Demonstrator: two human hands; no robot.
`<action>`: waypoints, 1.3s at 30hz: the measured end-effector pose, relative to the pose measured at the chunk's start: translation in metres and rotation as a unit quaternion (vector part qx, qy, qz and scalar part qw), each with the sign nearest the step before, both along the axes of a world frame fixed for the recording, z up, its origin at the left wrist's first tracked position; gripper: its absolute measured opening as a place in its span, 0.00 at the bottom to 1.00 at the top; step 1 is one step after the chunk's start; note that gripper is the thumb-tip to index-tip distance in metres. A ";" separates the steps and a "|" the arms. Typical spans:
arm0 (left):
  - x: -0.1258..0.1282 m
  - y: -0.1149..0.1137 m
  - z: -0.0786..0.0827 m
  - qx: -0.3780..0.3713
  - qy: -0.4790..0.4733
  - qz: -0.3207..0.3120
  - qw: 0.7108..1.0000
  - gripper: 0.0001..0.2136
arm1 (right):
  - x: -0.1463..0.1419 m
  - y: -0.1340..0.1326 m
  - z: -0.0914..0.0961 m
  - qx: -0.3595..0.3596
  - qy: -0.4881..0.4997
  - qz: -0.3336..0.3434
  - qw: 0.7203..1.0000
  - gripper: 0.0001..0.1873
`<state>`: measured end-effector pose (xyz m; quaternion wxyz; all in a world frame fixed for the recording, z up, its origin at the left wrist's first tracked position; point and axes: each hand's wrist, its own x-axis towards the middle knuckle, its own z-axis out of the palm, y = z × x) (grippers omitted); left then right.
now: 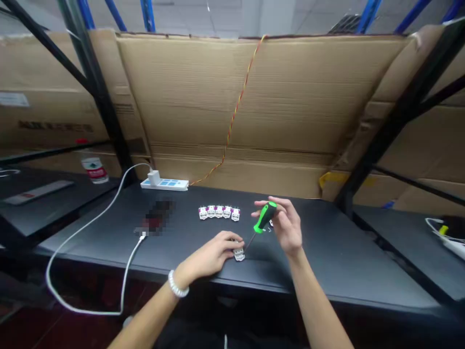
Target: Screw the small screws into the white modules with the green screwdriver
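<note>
My left hand [218, 252], with a white beaded bracelet on its wrist, grips a small white plastic part [239, 254] against the dark tabletop near the front edge. My right hand [286, 225] holds a screwdriver [266, 216] by its green and black handle, some fingers stretched out behind it. The tool is tilted, its thin shaft running down to the side of the white part; the exact contact of the tip is too small to tell. Farther back, several similar white parts with purple sides [219, 212] form a row. Small pieces partly show behind the screwdriver.
A white power strip [165, 184] with a plugged-in charger lies at the back left. Its white cable [78, 228] loops over the front edge to a blurred-out object [156, 218]. A bottle [95, 167] stands left. Cardboard [283, 106] walls the back, between dark metal posts.
</note>
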<state>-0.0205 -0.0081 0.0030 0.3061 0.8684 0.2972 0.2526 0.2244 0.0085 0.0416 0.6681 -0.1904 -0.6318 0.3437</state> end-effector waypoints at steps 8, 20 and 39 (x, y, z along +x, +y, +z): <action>0.003 0.000 -0.004 0.026 -0.007 0.008 1.000 0.19 | 0.001 0.007 0.002 0.041 -0.024 -0.064 0.997 0.22; 0.004 -0.001 -0.002 0.025 0.003 0.017 1.000 0.19 | -0.004 0.001 -0.001 -0.050 -0.007 0.066 0.997 0.22; 0.004 -0.001 -0.003 0.026 -0.003 0.020 0.999 0.20 | -0.011 0.003 0.001 0.022 0.018 -0.029 0.999 0.25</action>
